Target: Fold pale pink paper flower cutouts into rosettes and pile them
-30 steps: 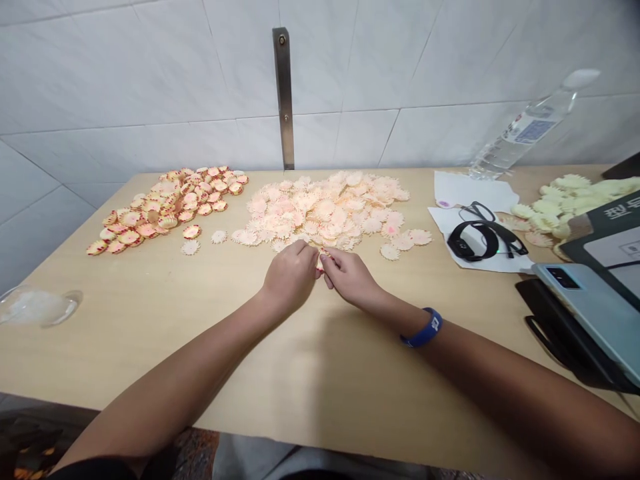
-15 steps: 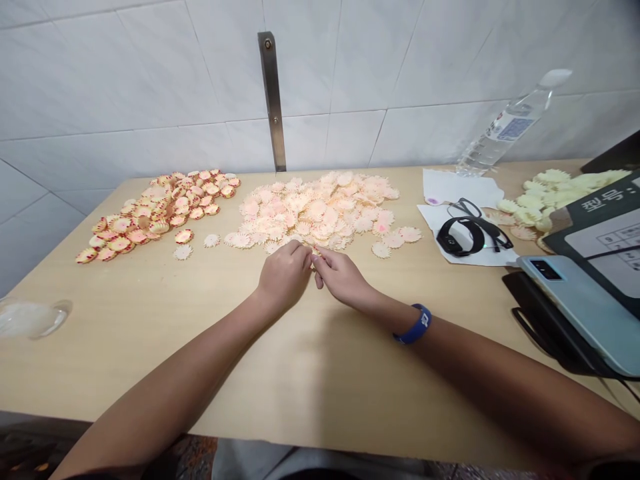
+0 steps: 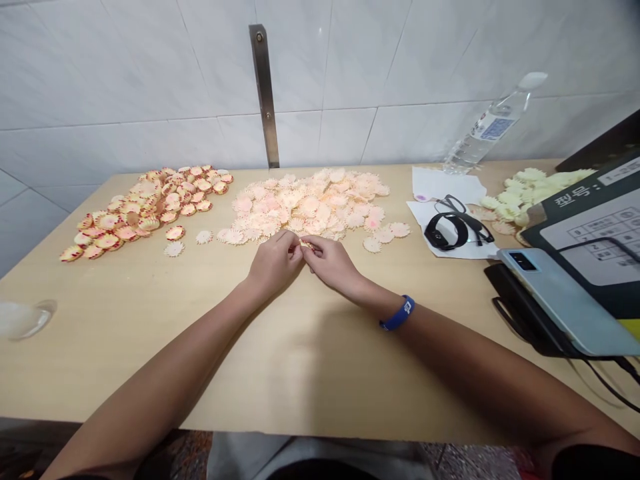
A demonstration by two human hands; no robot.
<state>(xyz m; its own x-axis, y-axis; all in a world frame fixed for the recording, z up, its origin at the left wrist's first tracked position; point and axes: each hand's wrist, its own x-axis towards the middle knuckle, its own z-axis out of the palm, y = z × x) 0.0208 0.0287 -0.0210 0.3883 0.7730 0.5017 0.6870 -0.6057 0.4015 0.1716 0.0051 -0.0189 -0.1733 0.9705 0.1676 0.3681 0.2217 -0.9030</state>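
My left hand (image 3: 274,261) and my right hand (image 3: 330,261) meet at the table's middle, their fingertips pinching a small pale paper flower (image 3: 306,245), mostly hidden by my fingers. Just beyond them lies a broad heap of flat peach-pink paper daisy cutouts (image 3: 305,207), its nearest pieces almost at my fingers. Farther left is a heap of cupped paper flowers with orange and red edges (image 3: 145,210). A blue wristband (image 3: 397,313) circles my right wrist.
On white paper sheets (image 3: 445,187) at the right lie glasses (image 3: 453,210) and a black fitness band (image 3: 443,231). Beyond them are pale yellow paper flowers (image 3: 530,193) and a water bottle (image 3: 487,130). A phone (image 3: 565,300) rests on a dark booklet (image 3: 595,230); a glass dish (image 3: 25,320) sits left.
The whole scene has drifted left and slightly up in view as my head moved. My hands have come a little closer together, still pinching the small paper flower.
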